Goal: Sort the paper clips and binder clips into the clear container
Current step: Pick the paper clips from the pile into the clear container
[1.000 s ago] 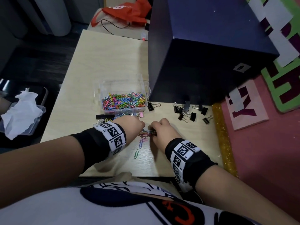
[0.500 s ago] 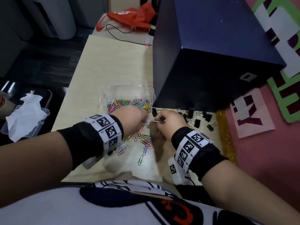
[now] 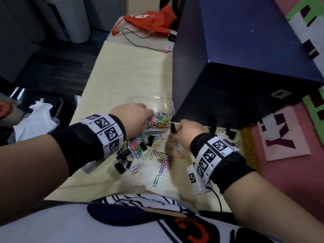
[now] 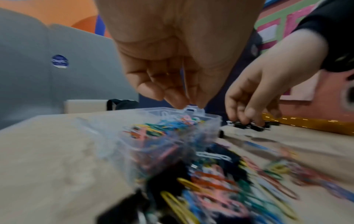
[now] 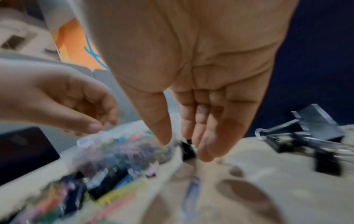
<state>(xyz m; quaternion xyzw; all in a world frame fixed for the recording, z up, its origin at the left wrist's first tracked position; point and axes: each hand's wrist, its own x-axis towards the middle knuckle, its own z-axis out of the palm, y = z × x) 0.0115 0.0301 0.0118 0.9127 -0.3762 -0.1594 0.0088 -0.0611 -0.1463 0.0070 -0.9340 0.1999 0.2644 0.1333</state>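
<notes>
Over the clear container [image 3: 158, 100] hangs the left hand [image 3: 133, 118], its fingertips [image 4: 173, 97] bunched and pointing down above the coloured paper clips [image 3: 158, 121] that fill the near compartment; whether it pinches a clip cannot be told through the blur. Just right of that hand, beside the container's right wall, the right hand [image 3: 186, 131] reaches down to a black binder clip [image 3: 173, 128] at the container's near right corner. From the right wrist, thumb and fingers [image 5: 201, 121] stand narrowly apart with the clip [image 5: 187, 149] between their tips, and it is not clear that they grip it. Below both hands, on the table [image 3: 133, 67], lies a loose scatter of paper clips [image 3: 157, 153] in many colours, mixed with several black binder clips [image 3: 122, 158] under the left wrist. Right of the right hand, more binder clips [image 3: 228, 132] lie against the foot of a large dark blue box [image 3: 245, 67]. Far beyond the hands an orange bag [image 3: 150, 20] rests at the table's end, and well left of the left arm white tissue [image 3: 35, 120] sits off the table.
</notes>
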